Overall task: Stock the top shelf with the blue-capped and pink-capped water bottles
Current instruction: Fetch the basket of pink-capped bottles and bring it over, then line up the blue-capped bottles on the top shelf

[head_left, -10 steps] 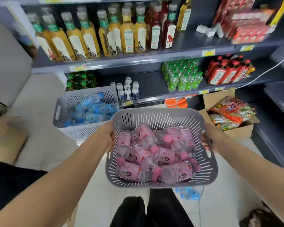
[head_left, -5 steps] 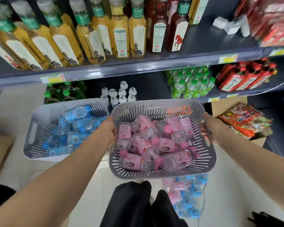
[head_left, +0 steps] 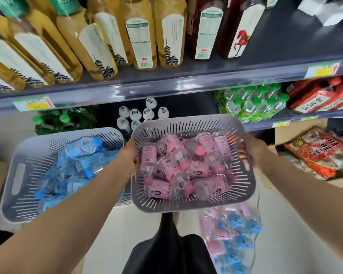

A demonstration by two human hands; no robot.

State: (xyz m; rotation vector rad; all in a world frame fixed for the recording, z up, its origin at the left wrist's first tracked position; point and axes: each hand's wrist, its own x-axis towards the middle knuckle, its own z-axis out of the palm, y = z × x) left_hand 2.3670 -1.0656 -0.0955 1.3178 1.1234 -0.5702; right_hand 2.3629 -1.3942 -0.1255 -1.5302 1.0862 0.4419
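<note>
Now both hands grasp one grey basket [head_left: 244, 192] of pink-capped bottles [head_left: 178, 171]: the left hand [head_left: 130, 157] on its left rim, the right hand [head_left: 249, 150] on its right. Blue-capped bottles [head_left: 81, 163] fill another basket [head_left: 18, 175] just left.

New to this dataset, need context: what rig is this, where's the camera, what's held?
No machine here: a person works with bare hands. Every picture comes from one wide-angle camera on their head, looking forward and down, so the arms reach in from below. The left hand and right hand grip opposite sides of a grey basket full of pink-capped bottles. A second basket at the left holds blue-capped bottles. Ahead are shelves with tall drink bottles; a wrapped pack of bottles lies on the floor.
</note>
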